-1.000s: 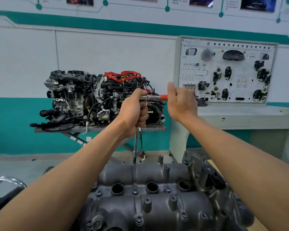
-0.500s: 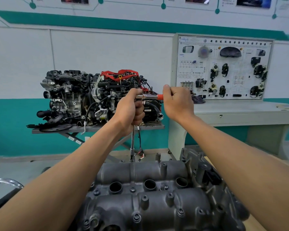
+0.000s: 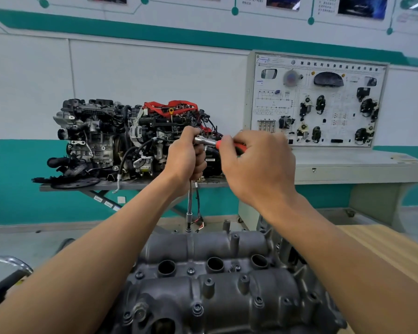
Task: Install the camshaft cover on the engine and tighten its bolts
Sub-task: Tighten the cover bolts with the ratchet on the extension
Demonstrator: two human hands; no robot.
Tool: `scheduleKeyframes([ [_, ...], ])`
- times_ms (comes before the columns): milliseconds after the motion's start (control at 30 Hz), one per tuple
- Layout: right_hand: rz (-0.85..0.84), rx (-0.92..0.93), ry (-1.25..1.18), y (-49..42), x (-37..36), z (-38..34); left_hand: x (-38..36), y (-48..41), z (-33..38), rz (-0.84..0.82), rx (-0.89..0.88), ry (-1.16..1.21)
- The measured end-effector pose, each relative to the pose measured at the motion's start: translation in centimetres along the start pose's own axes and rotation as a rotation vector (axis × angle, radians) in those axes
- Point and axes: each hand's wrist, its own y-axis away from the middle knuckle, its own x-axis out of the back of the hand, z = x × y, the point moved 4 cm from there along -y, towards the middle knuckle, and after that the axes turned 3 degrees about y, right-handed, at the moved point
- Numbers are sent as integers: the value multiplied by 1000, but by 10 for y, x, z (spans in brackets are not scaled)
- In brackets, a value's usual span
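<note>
The left hand (image 3: pixel 186 155) wraps the ratchet head (image 3: pixel 198 140), and the right hand (image 3: pixel 256 165) curls round its red handle (image 3: pixel 240 147). With so long an extension (image 3: pixel 190 201), a sideways pull could tip the socket (image 3: pixel 188 227) off the bolt and round it. The camshaft cover (image 3: pixel 227 292) sits well below both hands, the socket meeting its far edge
</note>
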Motion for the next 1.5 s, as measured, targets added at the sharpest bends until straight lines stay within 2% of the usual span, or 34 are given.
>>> scheduleKeyframes([
  [133, -37, -1, 39, 10, 7, -21, 2, 3, 1, 60, -18, -18],
  [233, -12, 84, -8, 33, 2, -58, 14, 16, 2, 133, -134, -336],
  [300, -16, 87, -47, 36, -3, -65, 16, 16, 6, 157, -207, -242],
  [333, -41, 81, -52, 31, -5, -62, 16, 14, 10, 197, -210, -123],
  [433, -107, 63, -92, 21, -8, -47, 16, 12, 12, 271, -90, 188],
  [500, -97, 23, -208, 20, -6, -40, 9, 11, 11, 226, -77, 148],
  [633, -32, -38, -611, 9, 0, -29, 7, 13, 32, 86, -181, 134],
  [767, -159, -314, -1019, -3, -23, -19, 29, 20, 46, 81, -172, 60],
  [1033, -383, -798, -1496, -2, -99, -3, 57, 27, 41, 106, -33, -56],
  [1233, -440, -863, -1607, -2, -128, -3, 64, 20, 31, 127, -24, -60],
  [1500, -443, -826, -1628, -6, -137, -2, 65, 18, 29, 140, -49, -38],
])
